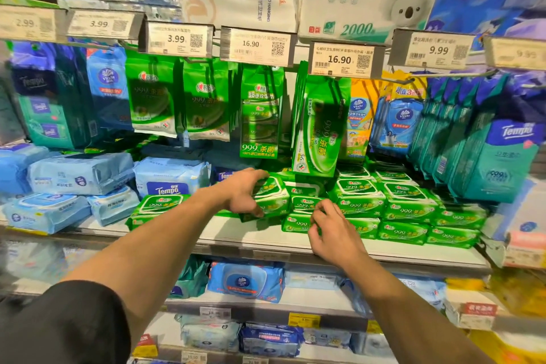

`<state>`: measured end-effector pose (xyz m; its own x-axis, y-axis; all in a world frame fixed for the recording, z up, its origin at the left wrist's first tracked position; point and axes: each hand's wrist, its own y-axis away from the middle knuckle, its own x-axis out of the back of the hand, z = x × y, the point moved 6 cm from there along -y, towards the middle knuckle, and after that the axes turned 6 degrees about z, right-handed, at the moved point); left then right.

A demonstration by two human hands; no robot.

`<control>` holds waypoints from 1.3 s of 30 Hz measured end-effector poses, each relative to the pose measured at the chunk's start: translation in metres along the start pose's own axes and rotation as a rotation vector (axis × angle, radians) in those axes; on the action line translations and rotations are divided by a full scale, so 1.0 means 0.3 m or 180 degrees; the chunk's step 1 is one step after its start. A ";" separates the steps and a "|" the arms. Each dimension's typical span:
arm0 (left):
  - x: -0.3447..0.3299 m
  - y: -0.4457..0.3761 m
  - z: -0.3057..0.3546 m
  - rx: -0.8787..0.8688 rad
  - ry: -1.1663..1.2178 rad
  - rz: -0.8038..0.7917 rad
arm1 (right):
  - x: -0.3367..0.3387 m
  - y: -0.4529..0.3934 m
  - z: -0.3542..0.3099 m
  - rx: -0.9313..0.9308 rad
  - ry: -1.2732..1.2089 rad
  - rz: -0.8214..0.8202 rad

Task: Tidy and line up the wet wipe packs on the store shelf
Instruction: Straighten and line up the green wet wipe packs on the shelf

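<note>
Green wet wipe packs lie stacked on the white shelf (183, 238) at mid height. My left hand (243, 192) grips one green wet wipe pack (273, 199), tilted, at the stack's left end. My right hand (332, 230) pinches the front edge of a lower green pack (298, 223) just right of it. One more green pack (156, 207) lies apart to the left, askew. To the right, several green packs (407, 210) sit in neat stacked rows.
Green and blue wipe packs hang on hooks (260, 112) above the stacks, close over my hands. Blue Tempo packs (168, 179) lie at the left. Price tags (339, 60) jut out overhead. Lower shelves (245, 281) hold more blue packs.
</note>
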<state>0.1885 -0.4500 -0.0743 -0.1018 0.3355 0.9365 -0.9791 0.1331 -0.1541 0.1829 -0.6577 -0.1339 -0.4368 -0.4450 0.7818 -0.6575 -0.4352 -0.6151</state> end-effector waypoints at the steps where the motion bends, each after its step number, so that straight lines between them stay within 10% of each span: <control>1: -0.017 -0.009 0.036 -0.0084 0.0013 -0.0023 | 0.011 0.008 0.008 0.0064 0.0002 0.0066; 39: -0.119 -0.056 0.010 -0.0253 -0.0495 0.0326 | -0.042 0.025 -0.067 -0.0014 -0.0019 -0.0611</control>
<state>0.2080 -0.4669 -0.1043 -0.2320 0.2038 0.9511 -0.9459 0.1808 -0.2695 0.1713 -0.6397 -0.1462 -0.2996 -0.3588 0.8840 -0.7311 -0.5091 -0.4543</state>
